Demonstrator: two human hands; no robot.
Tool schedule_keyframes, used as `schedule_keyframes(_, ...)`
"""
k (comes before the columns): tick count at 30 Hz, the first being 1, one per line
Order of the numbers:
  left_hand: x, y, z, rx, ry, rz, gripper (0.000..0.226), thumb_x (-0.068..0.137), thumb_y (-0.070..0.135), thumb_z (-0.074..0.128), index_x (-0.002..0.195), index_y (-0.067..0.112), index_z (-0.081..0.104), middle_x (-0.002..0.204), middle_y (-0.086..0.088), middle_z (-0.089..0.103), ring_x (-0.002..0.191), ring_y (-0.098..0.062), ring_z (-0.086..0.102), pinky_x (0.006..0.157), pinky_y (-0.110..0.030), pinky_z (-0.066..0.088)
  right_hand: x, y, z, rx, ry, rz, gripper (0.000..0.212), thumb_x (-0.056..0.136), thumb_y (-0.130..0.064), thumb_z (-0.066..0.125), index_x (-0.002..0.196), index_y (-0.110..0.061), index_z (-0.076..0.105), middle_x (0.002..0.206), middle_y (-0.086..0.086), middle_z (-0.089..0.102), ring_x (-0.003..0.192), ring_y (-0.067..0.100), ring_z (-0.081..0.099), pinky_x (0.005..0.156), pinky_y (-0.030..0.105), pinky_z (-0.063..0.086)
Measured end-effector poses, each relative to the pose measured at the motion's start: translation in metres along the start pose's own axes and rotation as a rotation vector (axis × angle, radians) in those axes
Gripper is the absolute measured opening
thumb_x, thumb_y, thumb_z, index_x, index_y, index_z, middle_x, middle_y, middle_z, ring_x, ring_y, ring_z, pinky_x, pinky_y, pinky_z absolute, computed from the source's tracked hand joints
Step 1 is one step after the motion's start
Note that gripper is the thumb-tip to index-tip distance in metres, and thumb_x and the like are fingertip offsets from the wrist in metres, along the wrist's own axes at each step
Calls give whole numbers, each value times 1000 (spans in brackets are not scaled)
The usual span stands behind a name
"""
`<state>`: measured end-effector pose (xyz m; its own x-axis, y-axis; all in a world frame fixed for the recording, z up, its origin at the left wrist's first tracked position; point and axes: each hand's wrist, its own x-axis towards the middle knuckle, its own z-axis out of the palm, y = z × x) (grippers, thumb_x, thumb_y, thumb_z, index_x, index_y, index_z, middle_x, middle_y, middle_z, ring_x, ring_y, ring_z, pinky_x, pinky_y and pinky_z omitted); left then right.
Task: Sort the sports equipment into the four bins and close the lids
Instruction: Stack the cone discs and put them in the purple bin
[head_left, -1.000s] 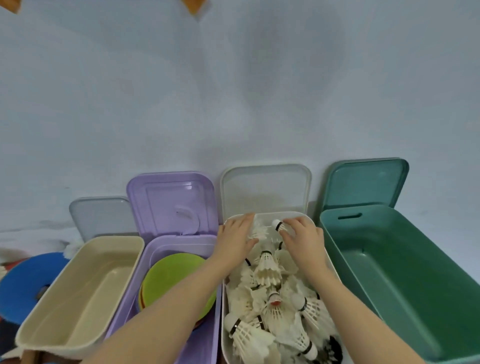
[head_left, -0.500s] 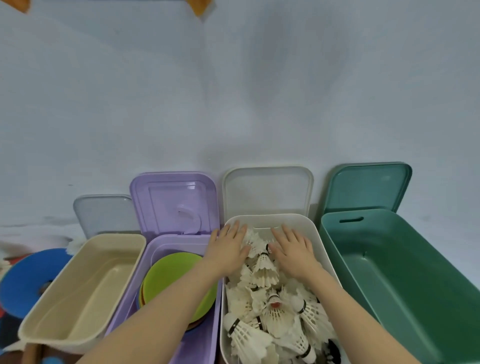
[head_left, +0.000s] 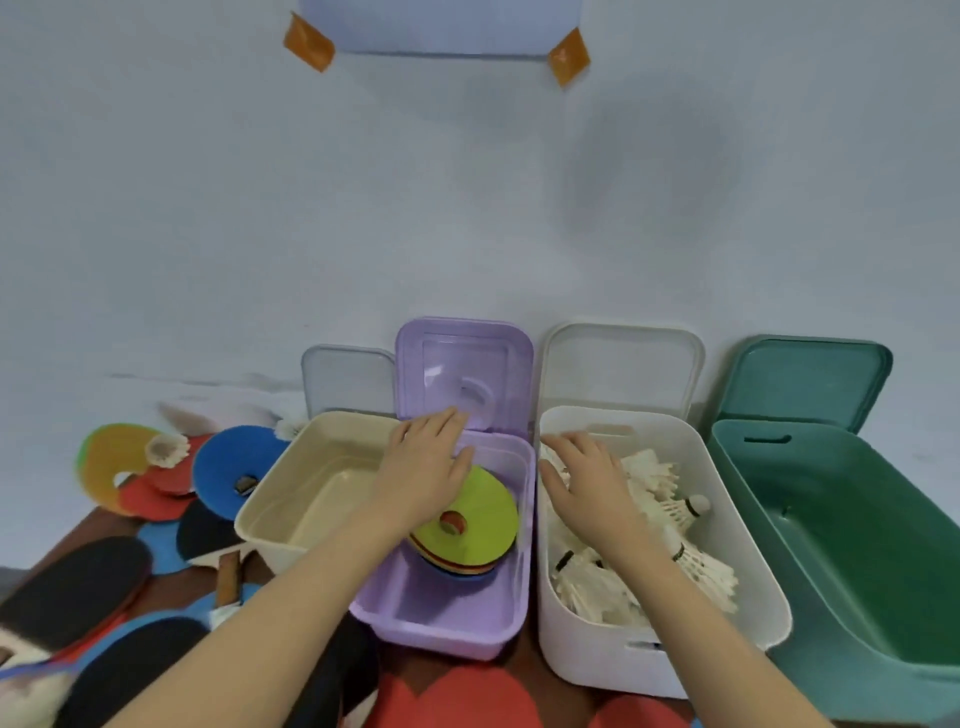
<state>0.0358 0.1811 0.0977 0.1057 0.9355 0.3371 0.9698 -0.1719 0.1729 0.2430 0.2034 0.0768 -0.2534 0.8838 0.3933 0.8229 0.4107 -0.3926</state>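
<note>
**Four open bins, both hands hovering**

Four bins stood in a row against the pale wall, every lid tipped up behind its bin. The cream bin (head_left: 291, 512) on the left held nothing I could see. Next to it the purple bin (head_left: 457, 618) held a stack of flat discs (head_left: 478, 519), a lime-green one on top with a small red centre. The white bin (head_left: 727, 613) was heaped with white feather shuttlecocks (head_left: 660, 499), and the green bin (head_left: 852, 561) at the far right showed only its bare inside.

The person's left hand (head_left: 423, 467) was spread flat, fingers loosely straight, above the far end of the purple bin, its fingertips reaching the foot of the purple lid (head_left: 465, 374); it held nothing. Whether it touched the discs I could not tell. The right hand (head_left: 584, 480) lay open too, palm down over the near-left part of the shuttlecock heap, with nothing gripped.

Left of the bins, loose gear lay piled on the brown surface: a blue disc (head_left: 234, 467), red and orange discs (head_left: 117, 462), one stray shuttlecock (head_left: 166, 449) on top of them, and dark-faced paddles (head_left: 67, 587) nearer me.

On the wall above, a pale sheet (head_left: 441, 26) was fixed with orange tape (head_left: 308, 42) at its lower corners. I could read no writing, brand or label on the sheet, bins or gear.
</note>
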Motion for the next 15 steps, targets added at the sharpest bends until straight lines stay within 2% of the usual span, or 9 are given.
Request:
schedule_keyframes(4,-30,-46,-16,-26,-11,-60,75,80,53,11,137,18,44,142,-1,46,129,-19,43,103,-35,29,2,-51,25,75,-38,-39,45,85,-36,42,117,-12,61,109,9,62,102,32,57,87,43,46)
schedule_keyframes(8,-61,-109,-28,-8,-52,-98,56,92,42,27,141,19,37,147,1,38,133,-17,35,106,-32,21,1,-105,63,90,-44,-94,42,86,-36,41,111,-12,65,104,9,66,99,32,60,83,47,48)
schedule_keyframes(11,-85,-163,-36,-58,-67,-106,54,92,39,31,141,16,37,147,-1,36,133,-20,34,107,-36,20,-2,-150,95,93,-69,-101,43,87,-36,40,114,-13,64,106,7,65,98,27,59,84,39,46)
schedule_keyframes(15,-115,-244,-40,-86,-118,-133,45,97,34,39,140,19,39,149,-1,33,136,-18,29,109,-36,16,-6,-215,141,209,-46,-71,36,89,-31,45,109,-10,66,99,5,65,92,23,60,79,30,43)
